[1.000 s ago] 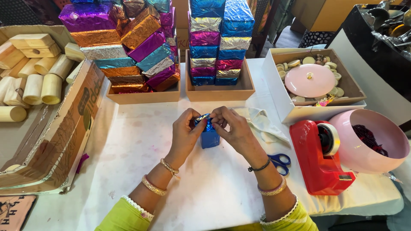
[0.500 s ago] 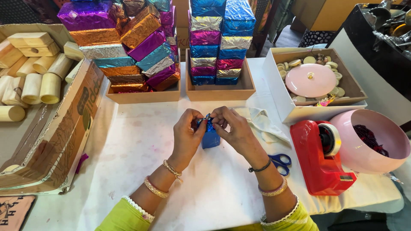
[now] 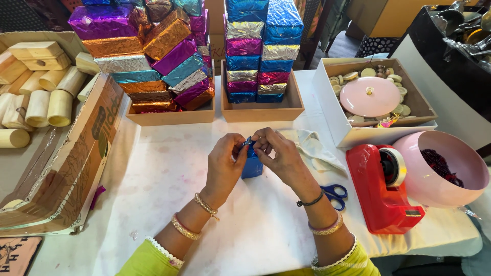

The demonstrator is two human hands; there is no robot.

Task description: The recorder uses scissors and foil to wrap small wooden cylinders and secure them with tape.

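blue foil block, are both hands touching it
Touching. The head view shows left hand and right hand fingers pinching the blue foil block at its top.

White table [image 3: 169, 168]: two wooden trays [image 3: 174, 116], cardboard box [image 3: 56, 174], red tape dispenser [image 3: 381, 191], pink bowl [image 3: 442, 168], scissors [image 3: 333, 194].

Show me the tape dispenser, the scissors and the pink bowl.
Tape dispenser [image 3: 381, 197], head view, red body.
Scissors [image 3: 335, 192], head view, blue handle loop.
Pink bowl [image 3: 417, 176], head view, inner wall.
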